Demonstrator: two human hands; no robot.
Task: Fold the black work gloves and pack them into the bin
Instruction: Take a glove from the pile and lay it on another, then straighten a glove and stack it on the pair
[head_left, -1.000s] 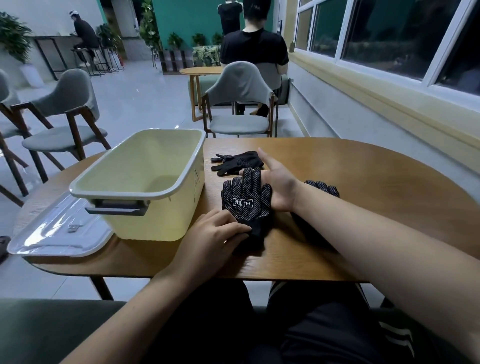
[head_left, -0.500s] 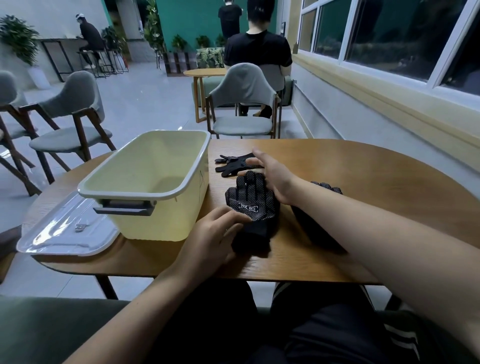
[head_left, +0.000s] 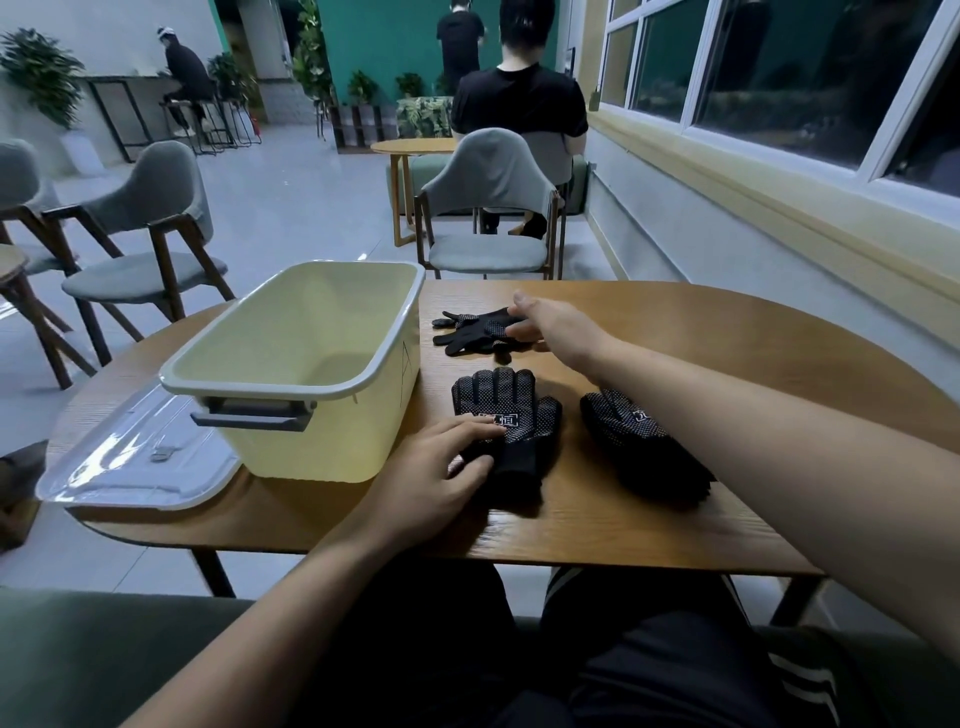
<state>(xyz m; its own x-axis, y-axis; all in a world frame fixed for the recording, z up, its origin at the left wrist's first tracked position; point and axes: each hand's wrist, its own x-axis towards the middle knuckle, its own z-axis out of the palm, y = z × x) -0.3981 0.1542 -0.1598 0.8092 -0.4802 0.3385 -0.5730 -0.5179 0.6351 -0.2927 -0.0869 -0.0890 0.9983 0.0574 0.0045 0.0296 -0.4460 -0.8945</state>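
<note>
**Nothing in the bin yet, gloves all on the table**

From the head view, the one angle we have: the bin stands on the left of the table, and no black shows in the part of it I can see into. Its lid lies flat just beside it at the table's left edge.

Three dark shapes are out on the wood. The near glove lies spread, fingers pointing away, just beside the bin wall. The left hand rests on its cuff, fingers laid across it and pressing it down, not curled round it. The right glove lies apart to the right, partly under the reaching forearm, nobody touching it. The far glove sits further back, limp and crumpled; whether it is one or two I cannot tell.

The right hand is stretched out to that far one, fingers lying on its near end, thumb lifted clear. No pinch that I can make out.

So the hands are well apart, each on its own glove. My read: early going. No fold is finished, nothing is packed, and every glove is left to fold and drop in
</note>
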